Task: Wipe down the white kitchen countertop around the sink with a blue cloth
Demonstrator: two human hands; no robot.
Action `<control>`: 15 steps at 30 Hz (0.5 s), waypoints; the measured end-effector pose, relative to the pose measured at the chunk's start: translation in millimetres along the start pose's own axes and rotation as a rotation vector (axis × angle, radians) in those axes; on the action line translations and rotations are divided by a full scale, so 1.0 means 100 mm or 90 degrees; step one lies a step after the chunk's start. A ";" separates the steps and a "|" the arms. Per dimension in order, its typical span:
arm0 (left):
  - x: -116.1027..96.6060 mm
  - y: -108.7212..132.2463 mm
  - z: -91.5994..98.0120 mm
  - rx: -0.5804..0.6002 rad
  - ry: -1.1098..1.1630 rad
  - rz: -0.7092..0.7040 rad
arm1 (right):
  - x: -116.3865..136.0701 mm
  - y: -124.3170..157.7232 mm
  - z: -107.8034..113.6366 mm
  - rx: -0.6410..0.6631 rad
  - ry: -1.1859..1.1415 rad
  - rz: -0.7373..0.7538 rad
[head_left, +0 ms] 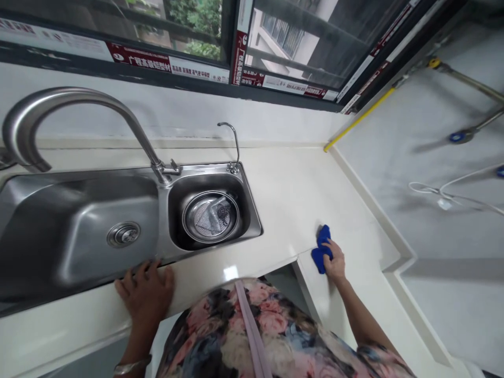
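My right hand is closed on a blue cloth and presses it on the cream countertop, right of the sink. My left hand lies flat with fingers spread on the counter's front edge, its fingertips touching the rim of the steel sink. A wristband shows on my left wrist. My flowered clothing fills the bottom middle of the view.
The sink has a large left basin with a drain and a small right basin holding a round strainer basket. A tall curved tap and a thin small tap stand behind. Window above; pipes and cables on the right wall.
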State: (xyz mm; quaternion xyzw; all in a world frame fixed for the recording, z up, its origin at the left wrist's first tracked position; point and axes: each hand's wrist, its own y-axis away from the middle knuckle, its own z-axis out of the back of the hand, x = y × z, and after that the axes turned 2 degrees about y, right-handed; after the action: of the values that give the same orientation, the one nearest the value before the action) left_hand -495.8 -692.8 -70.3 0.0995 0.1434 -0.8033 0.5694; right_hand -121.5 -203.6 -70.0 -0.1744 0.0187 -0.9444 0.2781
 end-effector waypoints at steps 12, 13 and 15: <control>0.00 0.00 0.00 0.006 -0.021 0.015 | 0.45 -1.31 -0.44 -0.165 0.114 -0.316; 0.01 0.00 -0.01 0.007 -0.018 0.028 | 0.51 -1.42 -0.50 -0.159 0.112 -0.302; 0.02 0.00 -0.02 0.008 -0.014 0.041 | 0.69 -1.63 -0.62 -0.146 0.103 -0.262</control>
State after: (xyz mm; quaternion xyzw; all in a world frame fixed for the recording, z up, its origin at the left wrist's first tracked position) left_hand -496.7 -693.6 -72.6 0.0989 0.1286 -0.7866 0.5958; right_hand -280.8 -106.3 -84.4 -0.1284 0.1121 -0.9838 0.0556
